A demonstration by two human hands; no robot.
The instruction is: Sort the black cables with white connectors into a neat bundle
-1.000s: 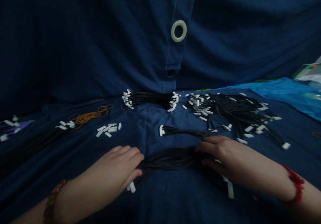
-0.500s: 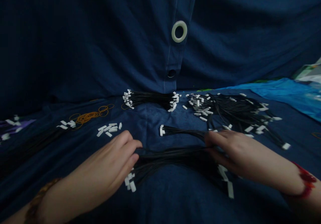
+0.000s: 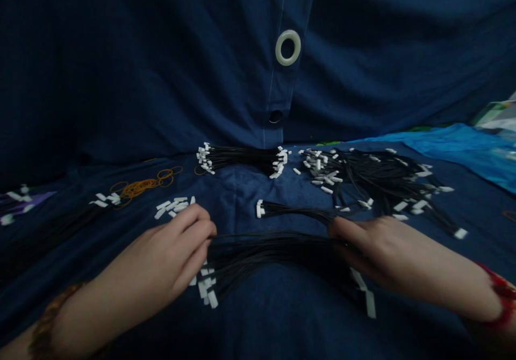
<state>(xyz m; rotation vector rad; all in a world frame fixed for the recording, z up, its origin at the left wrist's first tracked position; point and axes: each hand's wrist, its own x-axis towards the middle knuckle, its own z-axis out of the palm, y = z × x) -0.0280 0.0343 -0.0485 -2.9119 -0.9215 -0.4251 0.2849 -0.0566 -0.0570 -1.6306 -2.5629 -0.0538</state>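
A bundle of thin black cables point(image 3: 274, 252) with white connectors point(image 3: 207, 290) at its left end lies in front of me. My left hand point(image 3: 177, 258) is closed, thumb and fingers pinching strands near that end. At the right end my right hand point(image 3: 379, 252) curls over the cables; its fingertips are partly hidden behind the hand. White connectors point(image 3: 368, 301) stick out below my right hand. Just beyond, a thinner group of black cables point(image 3: 296, 210) runs toward my right hand, where its far end is hard to make out.
A neat cable bundle point(image 3: 242, 157) lies at the back middle, and a loose cable pile point(image 3: 374, 174) at the back right. Loose white connectors point(image 3: 175, 205), orange rubber bands point(image 3: 141, 187) and more dark cables point(image 3: 52, 231) are on the left. Blue cloth point(image 3: 455, 145) lies far right.
My left hand has slid a little to the left along the cables, and more white connectors show beneath it. My right hand has stayed nearly in place.
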